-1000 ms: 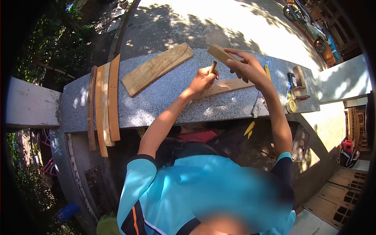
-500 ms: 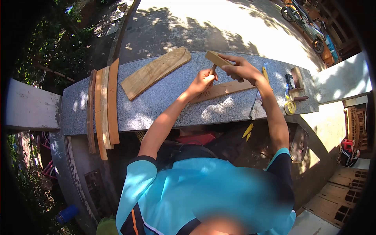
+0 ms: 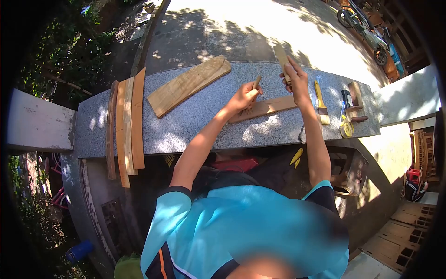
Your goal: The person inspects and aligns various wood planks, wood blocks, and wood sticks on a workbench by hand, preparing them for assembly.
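Centre of frame: we note the left hand [image 3: 243, 98] closed in a fist around a slim wooden-handled tool [image 3: 255, 84]. The handle sticks up and to the right out of the fist. The lower end is hidden by the hand, so we cannot tell whether the tip touches the wood. The hand rests on the left end of a narrow wood strip [image 3: 272, 105], which lies flat on the granite slab [image 3: 186, 125] and slants slightly upward toward the right.

Just right of centre, upper half: the right hand [image 3: 296, 82] is raised above the strip, fingers wrapped around a wooden block [image 3: 281, 57]. The block stands almost upright in the grip, its upper end clear of the hand. The two hands are near each other but not touching.

Other items on the slab:
- A wide plank [image 3: 188, 85] lies left of the hands, running diagonally with its pointed end toward upper centre.
- A bundle of curved wood slats [image 3: 125, 122] lies across the slab's left end and overhangs its near edge.
- A yellow-handled brush [image 3: 320, 101] lies just right of the right wrist.
- A yellow tape measure [image 3: 345, 129] and a small cluster of tools [image 3: 354, 101] lie at the right end; we cannot identify the tools further.

Upper right corner: a parked motorbike [image 3: 367, 30] stands on sunlit concrete.
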Demonstrator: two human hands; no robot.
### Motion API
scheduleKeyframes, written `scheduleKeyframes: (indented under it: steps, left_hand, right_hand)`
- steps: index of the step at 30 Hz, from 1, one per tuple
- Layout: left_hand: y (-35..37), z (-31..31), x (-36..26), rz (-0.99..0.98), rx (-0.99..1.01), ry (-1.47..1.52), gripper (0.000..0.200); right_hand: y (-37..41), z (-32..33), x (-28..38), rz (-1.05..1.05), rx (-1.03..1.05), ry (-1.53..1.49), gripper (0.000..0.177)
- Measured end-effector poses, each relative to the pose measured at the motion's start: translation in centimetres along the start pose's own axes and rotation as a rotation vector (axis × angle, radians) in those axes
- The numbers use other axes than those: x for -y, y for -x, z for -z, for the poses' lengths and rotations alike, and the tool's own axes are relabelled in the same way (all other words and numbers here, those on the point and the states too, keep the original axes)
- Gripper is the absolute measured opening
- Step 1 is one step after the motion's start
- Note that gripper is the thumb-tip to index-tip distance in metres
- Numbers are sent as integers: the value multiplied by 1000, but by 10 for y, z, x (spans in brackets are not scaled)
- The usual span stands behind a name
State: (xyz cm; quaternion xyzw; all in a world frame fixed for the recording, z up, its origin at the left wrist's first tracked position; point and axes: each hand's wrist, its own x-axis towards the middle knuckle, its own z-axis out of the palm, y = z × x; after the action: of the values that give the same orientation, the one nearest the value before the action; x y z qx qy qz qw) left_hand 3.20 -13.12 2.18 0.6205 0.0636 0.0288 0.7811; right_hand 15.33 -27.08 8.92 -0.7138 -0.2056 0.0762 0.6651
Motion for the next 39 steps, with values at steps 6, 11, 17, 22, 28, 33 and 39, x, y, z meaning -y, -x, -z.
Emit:
scheduleKeyframes:
  steps: [6, 11, 17, 22, 28, 33, 39]
  left_hand:
    - [7, 27, -9, 143, -7, 550, 14]
    - [49, 40, -26, -79, 37, -596, 25]
    - [98, 22, -10, -477, 34, -1202, 28]
    - [109, 0, 3, -479, -42, -1313, 25]
    - [110, -9, 3, -469, -122, -1410, 28]
    - [93, 9, -11, -298, -38, -1341, 29]
    - [58, 29, -29, -157, 213, -1241, 32]
  right_hand:
    - [33, -17, -65, -9, 45, -41, 41]
    - [34, -13, -61, -99, -3, -219, 38]
    - [35, -16, -66, -38, -16, -163, 38]
    - [28, -19, -76, 4, -55, 88, 39]
    - [33, -34, -63, 155, -188, 270, 40]
    - [32, -36, -60, 215, -200, 371, 42]
    - [36, -42, -60, 211, -282, 404, 43]
